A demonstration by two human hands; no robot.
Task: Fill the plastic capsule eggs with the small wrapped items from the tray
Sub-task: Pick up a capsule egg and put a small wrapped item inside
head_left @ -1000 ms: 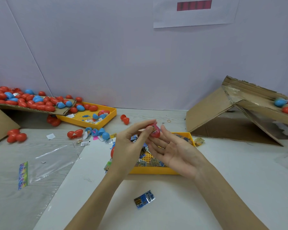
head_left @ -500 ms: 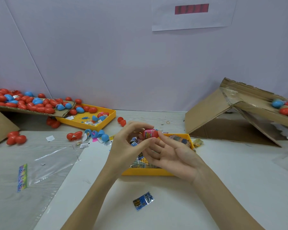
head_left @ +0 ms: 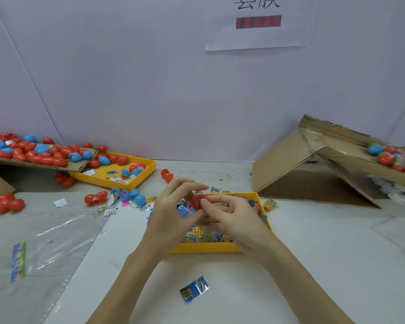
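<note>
Red capsule egg (head_left: 198,201): held between both hands above the near yellow tray (head_left: 206,247). Half a second ago it sat on the fingertips of an opened right palm; now the right hand (head_left: 234,218) has curled over it, thumb pressed on its right side. Left hand (head_left: 173,206): fingers bent round the egg's left side, forefinger arched over the top, much as before. Long axis: roughly left to right between the two hands; which end leads cannot be told, the shell being half covered.

Wrapped items (head_left: 204,237): heaped in the tray beneath the hands. Blue packet (head_left: 194,289): lying alone on the white surface (head_left: 313,265), nearer the person than the hands.

Second yellow tray (head_left: 117,174): far left of the left hand, holding red and blue egg halves. Cardboard ramp (head_left: 313,160): far right of the right hand, eggs on its upper flap.
</note>
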